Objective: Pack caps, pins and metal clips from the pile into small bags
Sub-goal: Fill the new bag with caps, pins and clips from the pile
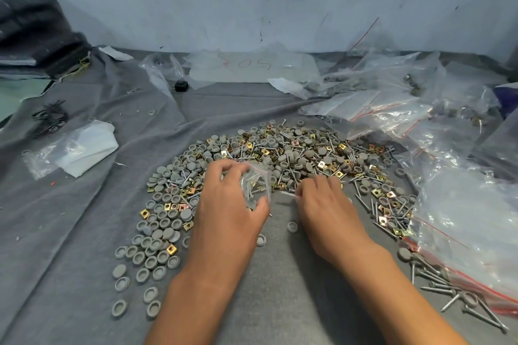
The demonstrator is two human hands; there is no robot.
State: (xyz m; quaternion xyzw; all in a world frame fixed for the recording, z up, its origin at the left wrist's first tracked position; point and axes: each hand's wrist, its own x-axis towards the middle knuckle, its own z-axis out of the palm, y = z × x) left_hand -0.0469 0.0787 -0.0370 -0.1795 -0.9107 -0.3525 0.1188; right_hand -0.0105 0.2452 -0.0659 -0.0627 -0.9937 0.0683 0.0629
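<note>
The left hand (229,202) curls round a small clear bag (256,186) and holds it up, just at the near edge of the pile (280,159). Inside the bag are a few pins and something gold, but I cannot tell how many. The right hand (328,210) is just beside it, at 3 o'clock from the bag. Its fingers are bent and pinch one thin pin (286,194) that points toward the bag.

The pile lies on a grey cloth (84,218) and curves from 9 o'clock round to 3 o'clock of the hands. It has grey caps (148,249), silver pins and gold clips (171,249) all mixed up.

At 2 o'clock is a heap of clear bags (392,112) with red strips. Some have parts inside. At 4 o'clock lies a big clear bag (471,232) with loose pins (437,280) beside it.
</note>
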